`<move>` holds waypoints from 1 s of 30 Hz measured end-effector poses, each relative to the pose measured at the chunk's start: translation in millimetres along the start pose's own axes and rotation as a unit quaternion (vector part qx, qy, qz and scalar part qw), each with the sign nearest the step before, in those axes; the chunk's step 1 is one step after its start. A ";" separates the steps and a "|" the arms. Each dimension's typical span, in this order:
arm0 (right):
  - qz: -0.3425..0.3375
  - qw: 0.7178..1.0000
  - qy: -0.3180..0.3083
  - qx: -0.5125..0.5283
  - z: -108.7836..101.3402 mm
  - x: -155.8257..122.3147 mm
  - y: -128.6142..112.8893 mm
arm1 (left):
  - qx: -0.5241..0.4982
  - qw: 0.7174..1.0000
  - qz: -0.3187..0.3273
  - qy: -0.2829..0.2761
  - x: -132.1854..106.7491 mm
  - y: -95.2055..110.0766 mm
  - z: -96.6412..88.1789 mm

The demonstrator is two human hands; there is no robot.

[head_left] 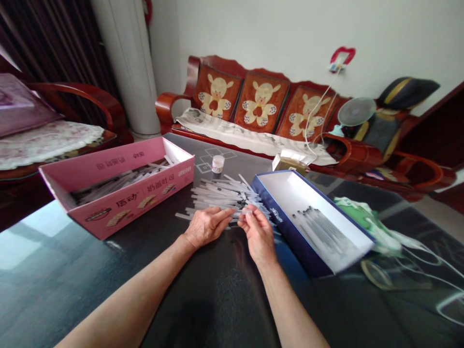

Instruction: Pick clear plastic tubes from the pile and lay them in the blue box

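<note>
A loose pile of clear plastic sticks (221,193) lies on the dark table between two open boxes. My left hand (207,227) rests on the near edge of the pile, fingers stretched to the right. My right hand (256,234) sits beside it, its fingertips pinched on a clear stick (246,211). To the right, a blue-and-white box (286,227) holds dark-tipped sticks (322,232). More sticks (119,182) lie in a pink cardboard box (134,209) on the left, partly shaded by its wall.
The glossy dark table top (54,270) carries a small white jar (218,164), a small cardboard packet (290,162) and a green bag (362,217) with white cables. Behind stands a carved wooden sofa (261,106) with a small fan (357,111).
</note>
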State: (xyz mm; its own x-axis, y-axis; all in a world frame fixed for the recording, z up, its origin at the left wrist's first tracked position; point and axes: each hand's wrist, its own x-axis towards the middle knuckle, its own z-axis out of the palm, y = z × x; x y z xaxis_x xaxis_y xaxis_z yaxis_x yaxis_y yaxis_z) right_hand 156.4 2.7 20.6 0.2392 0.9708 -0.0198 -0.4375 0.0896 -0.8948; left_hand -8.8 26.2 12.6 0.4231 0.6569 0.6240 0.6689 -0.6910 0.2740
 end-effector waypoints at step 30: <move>-0.002 0.987 -0.034 -0.156 6.2 -4.7 -1.3 | 0.090 0.994 0.041 0.044 1.0 4.1 -3.4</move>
State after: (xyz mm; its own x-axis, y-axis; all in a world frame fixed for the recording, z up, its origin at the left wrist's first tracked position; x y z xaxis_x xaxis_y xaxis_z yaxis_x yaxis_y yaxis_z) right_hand 150.5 -0.6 24.7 0.1777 0.9841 0.0052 -0.1451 0.0314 -0.9889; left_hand -7.7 23.0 16.9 0.4310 0.5670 0.7020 0.7363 -0.6707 0.0896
